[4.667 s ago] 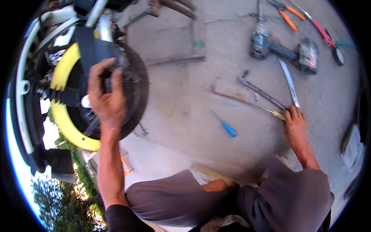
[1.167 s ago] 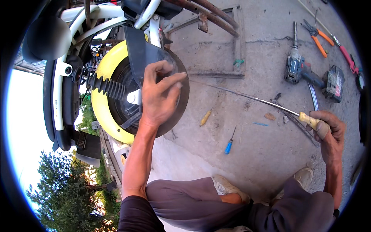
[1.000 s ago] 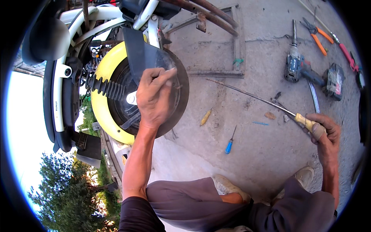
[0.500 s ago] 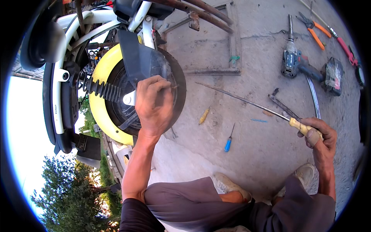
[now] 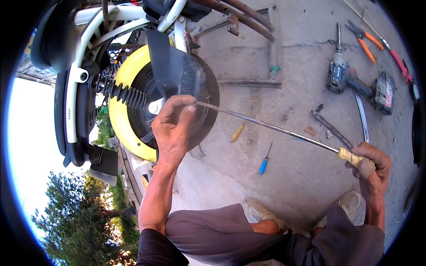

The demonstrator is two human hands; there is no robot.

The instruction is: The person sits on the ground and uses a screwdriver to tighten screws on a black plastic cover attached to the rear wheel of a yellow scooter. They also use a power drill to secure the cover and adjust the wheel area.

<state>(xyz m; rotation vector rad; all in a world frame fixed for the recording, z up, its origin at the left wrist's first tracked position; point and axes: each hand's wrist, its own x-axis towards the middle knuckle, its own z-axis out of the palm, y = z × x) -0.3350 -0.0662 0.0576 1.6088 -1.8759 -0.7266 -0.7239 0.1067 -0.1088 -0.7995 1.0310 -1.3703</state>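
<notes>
My right hand [image 5: 370, 165] is wrapped around the pale yellow handle of a long screwdriver [image 5: 284, 130], at the right. Its thin metal shaft slants up and left across the floor to my left hand [image 5: 172, 128]. There, my thumb and forefinger are pinched together at the shaft's tip, which looks brown and rough. Whether something small is also between those fingers, I cannot make out. Behind my left hand is a wheel with a yellow fender [image 5: 128, 80] and a black tyre [image 5: 212, 80], part of a white-framed scooter or motorcycle lying on its side.
On the concrete floor lie a blue-handled screwdriver [image 5: 263, 166], a yellow handle-like piece [image 5: 238, 133] and a bent metal bar [image 5: 333, 127]. Farther right are a cordless impact wrench [image 5: 339, 77] and orange-handled pliers [image 5: 367, 44]. A rusty metal frame [image 5: 248, 83] lies beyond the wheel.
The screwdriver's tip has come to my left fingers; before, it pointed into free air. My left hand has lowered slightly and turned, its fingers now pinched. My view has shifted a little.
</notes>
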